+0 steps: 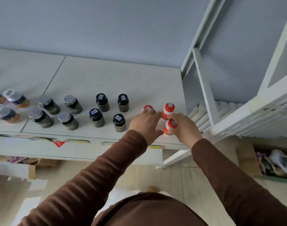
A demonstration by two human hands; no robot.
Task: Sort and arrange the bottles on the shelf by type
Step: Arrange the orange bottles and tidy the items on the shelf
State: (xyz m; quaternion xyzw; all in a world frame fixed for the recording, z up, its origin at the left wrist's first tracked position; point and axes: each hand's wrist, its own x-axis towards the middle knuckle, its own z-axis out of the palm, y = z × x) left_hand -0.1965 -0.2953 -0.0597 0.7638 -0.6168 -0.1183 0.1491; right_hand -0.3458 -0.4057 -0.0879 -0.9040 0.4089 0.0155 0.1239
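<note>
Three red-capped white bottles stand at the right end of the white shelf [93, 74]. My right hand [183, 128] is closed around the front one [168, 130]. Just behind it stands the back right one [168, 109]. My left hand [146, 123] is spread flat with its thumb apart, and its fingertips reach the back left one [147, 108], mostly hiding it. What is under the palm is hidden. To the left stand black-capped dark jars [102, 101], then silver-capped dark jars [49, 105], then silver-capped orange jars [15, 98] at the far left.
A white upright frame [204, 88] bounds the shelf on the right, with a radiator [203, 115] behind it. The wall runs along the back. Below are a lower shelf edge, cardboard boxes [247, 154] on the floor at right, and more cardboard at left.
</note>
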